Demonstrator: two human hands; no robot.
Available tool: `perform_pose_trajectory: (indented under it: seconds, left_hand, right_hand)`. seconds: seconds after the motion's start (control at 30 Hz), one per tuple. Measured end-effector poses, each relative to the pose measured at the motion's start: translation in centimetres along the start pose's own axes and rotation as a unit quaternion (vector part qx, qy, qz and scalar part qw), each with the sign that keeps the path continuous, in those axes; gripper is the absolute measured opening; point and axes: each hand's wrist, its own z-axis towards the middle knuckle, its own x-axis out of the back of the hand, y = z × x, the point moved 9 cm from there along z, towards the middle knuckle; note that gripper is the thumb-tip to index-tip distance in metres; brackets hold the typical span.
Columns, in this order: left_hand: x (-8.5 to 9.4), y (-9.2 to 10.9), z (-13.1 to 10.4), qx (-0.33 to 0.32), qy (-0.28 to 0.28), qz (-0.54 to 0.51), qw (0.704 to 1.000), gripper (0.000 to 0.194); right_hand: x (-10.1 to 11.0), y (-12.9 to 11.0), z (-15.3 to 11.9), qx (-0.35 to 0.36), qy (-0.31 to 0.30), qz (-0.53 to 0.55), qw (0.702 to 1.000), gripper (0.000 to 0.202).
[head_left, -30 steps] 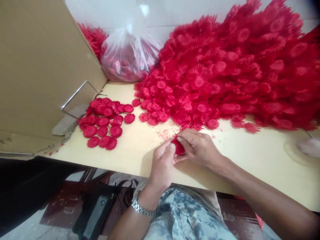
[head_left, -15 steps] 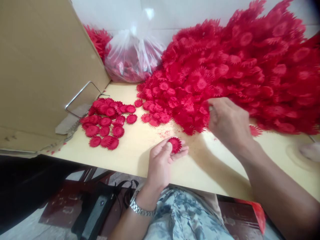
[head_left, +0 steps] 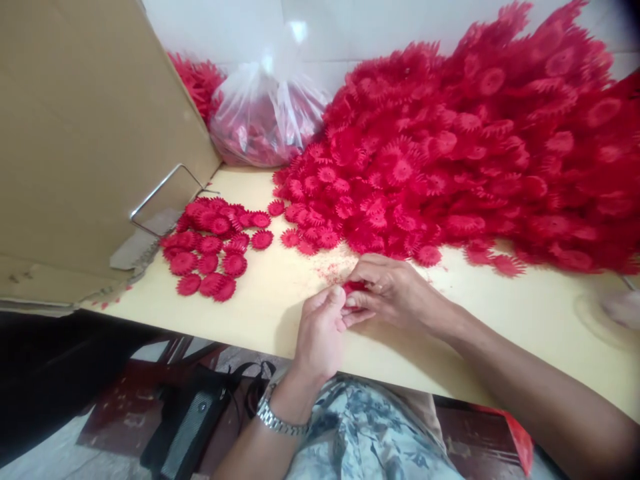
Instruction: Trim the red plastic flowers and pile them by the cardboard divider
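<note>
My left hand [head_left: 320, 333], with a metal watch at its wrist, grips a red toothed disc [head_left: 355, 287] between thumb and fingers above the table's front part. My right hand [head_left: 397, 293] meets it from the right, its fingers closed on red disc material at the same spot. The fingers cover most of it, so I cannot tell how many discs are between the hands. Just behind the hands lies a big heap of red toothed discs [head_left: 400, 170]. To the left, thicker-looking red discs [head_left: 209, 245] form a smaller group.
A cardboard box [head_left: 95, 133] with a metal wire handle [head_left: 160, 190] stands on the left. At the back sits a clear plastic bag [head_left: 267, 117] of red pieces. Red crumbs [head_left: 333, 270] dot the pale tabletop [head_left: 260, 313]. A black bag [head_left: 193, 420] is below the edge.
My right hand has come from the heap's front edge, down and left, to the disc in my left hand. The heap's front edge has shifted slightly. My left hand stays nearly in place.
</note>
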Motion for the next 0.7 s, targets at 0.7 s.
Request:
perform_pose_trajectory:
  seconds: [0.7]
  left_hand:
    - [-0.8, 0.5, 0.1, -0.003, 0.005, 0.011, 1.000, 0.021]
  right_hand:
    - [10.5, 3.6, -2.5, -0.125, 0.273, -0.416, 0.858, 0.035]
